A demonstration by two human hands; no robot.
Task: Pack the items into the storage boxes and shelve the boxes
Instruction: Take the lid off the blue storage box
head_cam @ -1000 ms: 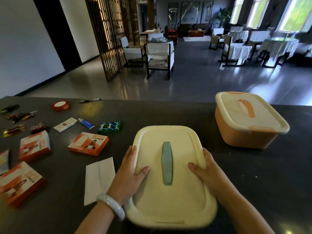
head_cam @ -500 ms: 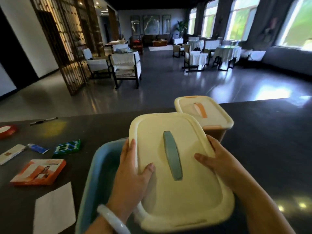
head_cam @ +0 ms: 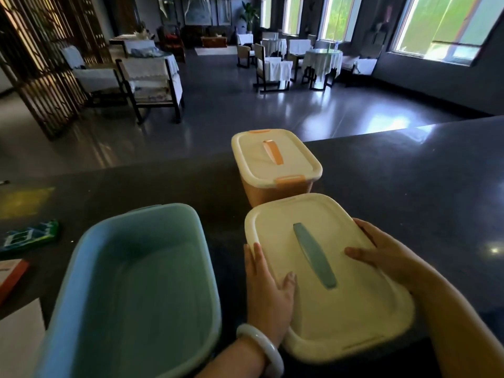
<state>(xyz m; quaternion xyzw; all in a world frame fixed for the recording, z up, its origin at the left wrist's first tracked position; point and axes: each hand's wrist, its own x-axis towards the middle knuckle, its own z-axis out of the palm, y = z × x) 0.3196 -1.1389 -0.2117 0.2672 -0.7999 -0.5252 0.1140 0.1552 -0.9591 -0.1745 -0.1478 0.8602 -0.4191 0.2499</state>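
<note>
- Hands are both on the cream lid (head_cam: 327, 271), one on each long side. Left hand (head_cam: 268, 293) has its fingers running along the left edge and the thumb lying on top, so it's gripping the rim. There's a pale bangle (head_cam: 261, 347) on that wrist.
- Right hand (head_cam: 381, 255) curls around the right edge, thumb stretched across the top toward the blue-grey handle (head_cam: 313, 255).
- Lid's long axis runs away from the person, leaning a bit to the left at the far end, same as the handle strip. Can't tell if it's resting on the tabletop (head_cam: 409, 186) or held just above it.
- Open blue box (head_cam: 131, 296) sits just left of the lid, long axis also running away from the person.
- Orange box (head_cam: 275, 170) with its lid on sits right behind the cream lid.
</note>
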